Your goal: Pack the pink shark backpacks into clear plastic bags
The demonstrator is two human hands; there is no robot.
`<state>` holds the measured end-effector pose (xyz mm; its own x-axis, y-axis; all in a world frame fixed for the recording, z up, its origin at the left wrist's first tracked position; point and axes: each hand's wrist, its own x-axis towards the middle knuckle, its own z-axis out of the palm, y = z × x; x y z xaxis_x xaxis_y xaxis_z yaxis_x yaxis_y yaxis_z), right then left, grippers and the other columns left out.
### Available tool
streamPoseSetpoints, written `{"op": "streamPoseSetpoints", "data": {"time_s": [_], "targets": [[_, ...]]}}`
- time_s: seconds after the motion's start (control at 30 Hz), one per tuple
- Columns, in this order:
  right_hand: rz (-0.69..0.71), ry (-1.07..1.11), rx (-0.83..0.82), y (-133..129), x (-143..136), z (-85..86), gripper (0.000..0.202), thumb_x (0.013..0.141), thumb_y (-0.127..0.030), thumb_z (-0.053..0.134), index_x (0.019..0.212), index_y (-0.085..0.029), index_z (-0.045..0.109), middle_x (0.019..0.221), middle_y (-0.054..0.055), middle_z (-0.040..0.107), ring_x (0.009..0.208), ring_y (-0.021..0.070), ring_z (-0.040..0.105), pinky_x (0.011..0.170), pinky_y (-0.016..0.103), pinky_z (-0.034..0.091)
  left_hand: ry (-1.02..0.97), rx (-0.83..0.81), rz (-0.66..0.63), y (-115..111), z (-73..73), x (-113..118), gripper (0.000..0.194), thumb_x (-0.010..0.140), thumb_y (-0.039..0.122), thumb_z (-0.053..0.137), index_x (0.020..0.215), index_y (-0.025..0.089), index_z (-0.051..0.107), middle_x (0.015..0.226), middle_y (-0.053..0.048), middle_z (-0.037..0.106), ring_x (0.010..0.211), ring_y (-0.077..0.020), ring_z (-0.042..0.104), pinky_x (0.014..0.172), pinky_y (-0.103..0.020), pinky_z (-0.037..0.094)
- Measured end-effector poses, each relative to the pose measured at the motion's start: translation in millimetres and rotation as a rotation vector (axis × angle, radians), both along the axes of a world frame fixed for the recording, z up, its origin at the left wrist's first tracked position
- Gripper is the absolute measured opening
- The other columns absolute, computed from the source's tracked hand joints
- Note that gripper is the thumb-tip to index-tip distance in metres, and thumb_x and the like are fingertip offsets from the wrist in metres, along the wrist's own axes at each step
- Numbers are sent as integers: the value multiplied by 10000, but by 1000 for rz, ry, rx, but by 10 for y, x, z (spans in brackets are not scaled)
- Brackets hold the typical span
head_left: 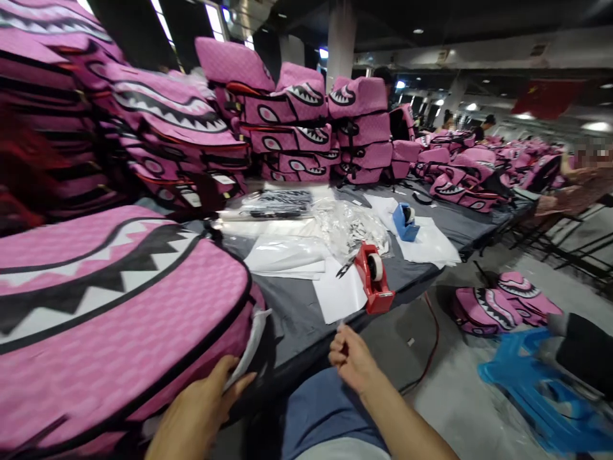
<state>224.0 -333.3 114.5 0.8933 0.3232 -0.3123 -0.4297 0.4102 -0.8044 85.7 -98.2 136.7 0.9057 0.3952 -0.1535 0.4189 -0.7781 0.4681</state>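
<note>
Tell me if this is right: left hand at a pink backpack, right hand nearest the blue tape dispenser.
No: the head view shows the right hand nearest the red tape dispenser, not the blue one. The left hand is at a pink backpack.

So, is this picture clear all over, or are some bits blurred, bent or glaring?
In the head view, ceiling lights glare white; in the head view, the near backpack looks stretched towards the left edge, perhaps by a wide lens; also in the head view, the red shape at far left is smeared, while the red tape dispenser is fairly clear.
</note>
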Motion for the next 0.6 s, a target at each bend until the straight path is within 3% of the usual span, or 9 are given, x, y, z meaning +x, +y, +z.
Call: {"op": "streamPoseSetpoints", "data": {"time_s": [0.1, 0.17, 0.4, 0.6], "targets": [[386, 11, 190, 484, -330, 31, 552, 677, -633, 849, 769, -224, 489, 484, -121, 382, 443, 58, 275, 435, 192, 212, 101, -128, 5, -78, 187, 58, 240, 874, 505, 407, 848, 269, 442, 542, 34, 567, 507, -202, 629, 503, -242, 356], [495, -90, 199, 710, -453, 15, 567, 699, -680, 812, 766, -229, 476, 454, -125, 404, 417, 54, 265, 434, 203, 202, 129, -140, 12, -98, 247, 80, 239, 865, 502, 400, 803, 271, 398, 569, 31, 549, 518, -194, 625, 492, -237, 338], [448, -409, -60, 1017, -444, -250, 604, 750, -804, 650, 765, -221, 497, 507, -101, 470, 459, 72, 391, 514, 224, 310, 127, -170, 26, -111, 271, 74, 249, 837, 507, 399, 798, 263, 427, 614, 28, 536, 522, -176, 596, 518, -244, 350], [473, -506, -157, 1055, -497, -268, 527, 827, -738, 609, 785, -218, 532, 569, -72, 513, 500, 93, 467, 540, 228, 365, 121, -194, 33, -122, 338, 71, 242, 860, 476, 394, 815, 255, 483, 566, 36, 513, 526, -177, 562, 491, -238, 311]]}}
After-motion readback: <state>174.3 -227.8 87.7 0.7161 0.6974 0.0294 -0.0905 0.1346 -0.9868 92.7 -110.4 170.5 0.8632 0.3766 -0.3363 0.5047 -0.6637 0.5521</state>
